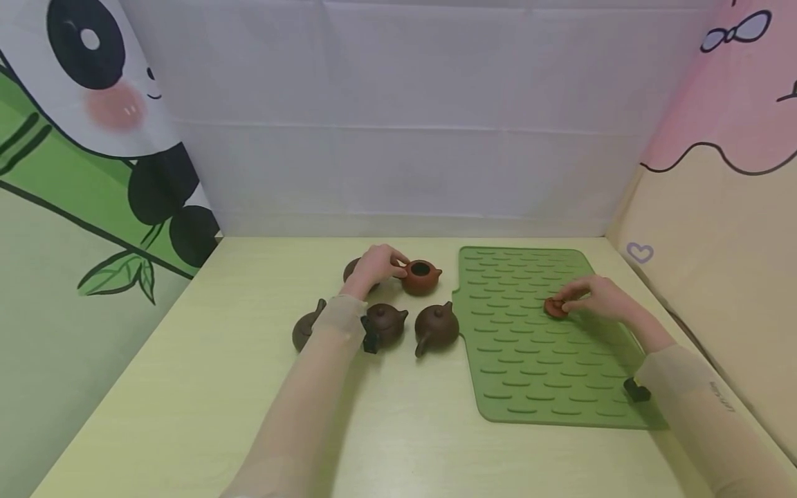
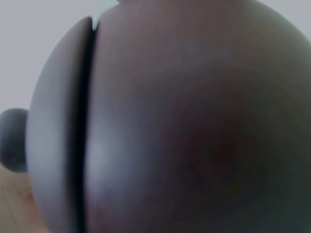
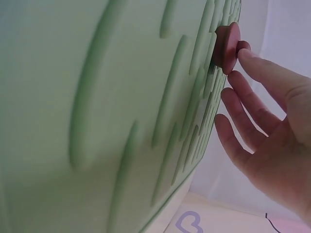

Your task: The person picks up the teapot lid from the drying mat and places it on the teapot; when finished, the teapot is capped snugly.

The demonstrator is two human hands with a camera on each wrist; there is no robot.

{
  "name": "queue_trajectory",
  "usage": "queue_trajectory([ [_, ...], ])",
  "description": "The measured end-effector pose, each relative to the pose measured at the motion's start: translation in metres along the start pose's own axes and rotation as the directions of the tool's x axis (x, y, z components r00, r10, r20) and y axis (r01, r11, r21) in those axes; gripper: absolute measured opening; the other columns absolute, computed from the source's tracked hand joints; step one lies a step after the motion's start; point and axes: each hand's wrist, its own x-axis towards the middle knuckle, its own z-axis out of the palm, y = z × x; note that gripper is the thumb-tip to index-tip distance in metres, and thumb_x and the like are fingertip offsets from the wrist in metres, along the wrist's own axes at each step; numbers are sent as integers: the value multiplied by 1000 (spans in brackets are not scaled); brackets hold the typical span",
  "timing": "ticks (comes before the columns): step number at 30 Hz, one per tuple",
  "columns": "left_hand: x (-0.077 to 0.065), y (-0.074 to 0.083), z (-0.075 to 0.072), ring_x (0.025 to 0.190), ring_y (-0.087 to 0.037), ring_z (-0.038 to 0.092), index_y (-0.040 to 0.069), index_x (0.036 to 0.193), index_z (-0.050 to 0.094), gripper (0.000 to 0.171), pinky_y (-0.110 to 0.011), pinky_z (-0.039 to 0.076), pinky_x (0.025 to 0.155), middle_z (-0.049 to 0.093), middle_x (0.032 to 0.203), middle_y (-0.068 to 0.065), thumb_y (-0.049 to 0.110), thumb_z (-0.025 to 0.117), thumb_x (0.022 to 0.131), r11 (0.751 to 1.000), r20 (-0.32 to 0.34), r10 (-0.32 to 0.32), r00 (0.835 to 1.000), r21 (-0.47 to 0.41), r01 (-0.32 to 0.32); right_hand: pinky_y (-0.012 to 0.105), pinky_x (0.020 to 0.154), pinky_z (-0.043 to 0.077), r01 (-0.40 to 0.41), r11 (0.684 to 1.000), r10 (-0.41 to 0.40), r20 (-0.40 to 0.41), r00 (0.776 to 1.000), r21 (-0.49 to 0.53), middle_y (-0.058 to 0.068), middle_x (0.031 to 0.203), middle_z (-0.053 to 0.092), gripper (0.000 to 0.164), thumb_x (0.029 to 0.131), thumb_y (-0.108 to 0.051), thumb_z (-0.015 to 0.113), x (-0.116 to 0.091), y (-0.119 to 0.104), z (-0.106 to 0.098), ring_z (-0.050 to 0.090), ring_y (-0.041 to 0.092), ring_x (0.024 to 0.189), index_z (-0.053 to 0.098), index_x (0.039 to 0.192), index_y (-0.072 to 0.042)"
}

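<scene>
With thumb and fingers my left hand [image 1: 377, 265] pinches the left side of a reddish-brown teapot [image 1: 420, 282]. Its top is uncovered, showing a dark round opening, and its spout points right. A small reddish-brown lid [image 1: 554, 309] is at the green ridged mat, and my right hand [image 1: 594, 299] holds it by the knob. The right wrist view shows this lid [image 3: 228, 48] close to the mat's surface, fingertips at its knob and rim. A lidded dark brown teapot [image 2: 194, 121] fills the left wrist view, hiding most of the left hand there.
Around the left forearm stand several dark brown teapots: one partly hidden behind the hand [image 1: 350, 268], one at the left [image 1: 304, 330], one in the middle [image 1: 387, 324], and one [image 1: 438, 325] beside the green mat [image 1: 529, 387]. A white cloth wall [image 1: 398, 159] closes off the back.
</scene>
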Motion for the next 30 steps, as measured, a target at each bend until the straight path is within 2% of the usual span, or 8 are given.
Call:
queue_trajectory([
  [6, 0, -1, 1, 108, -25, 68, 17, 124, 70, 33, -40, 54, 93, 73, 117, -10, 22, 71, 92, 1000, -4, 2, 1000, -2, -2, 59, 97, 48, -22, 1000, 22, 2, 1000, 12, 15, 110, 74, 19, 89, -14, 72, 2, -2, 0, 65, 39, 109, 75, 107, -8],
  [13, -1, -3, 1, 108, -25, 68, 17, 124, 71, 33, -40, 54, 92, 73, 118, -10, 23, 72, 91, 1000, -8, -12, 1000, -5, 12, 58, 96, 48, -11, 1000, 11, -1, 1000, 0, 15, 111, 74, 18, 89, -16, 72, 5, -6, 1, 65, 39, 110, 76, 106, -10],
  [20, -2, -3, 1, 110, -26, 67, 17, 124, 71, 33, -40, 53, 95, 73, 118, -10, 22, 71, 91, 1000, -11, -8, 1000, -13, 8, 44, 87, 54, -9, 999, 7, -59, 998, -34, 11, 108, 76, 18, 90, -19, 71, 13, -10, 3, 68, 33, 103, 76, 107, -12],
  [26, -2, -1, 1, 112, -26, 66, 17, 124, 71, 33, -41, 53, 97, 72, 120, -9, 23, 72, 91, 1000, -9, -9, 1000, -23, 8, 30, 76, 53, 28, 999, -32, -114, 993, -38, 12, 105, 76, 19, 90, -20, 72, 30, -21, 5, 68, 23, 92, 77, 106, -11],
  [30, -1, 0, 2, 110, -26, 66, 18, 124, 71, 33, -41, 53, 95, 72, 119, -9, 24, 72, 91, 999, -10, -24, 1000, -28, 24, 32, 78, 54, 39, 998, -47, -144, 989, -55, 9, 103, 76, 20, 91, -23, 72, 43, -33, 7, 68, 22, 92, 76, 107, -13],
])
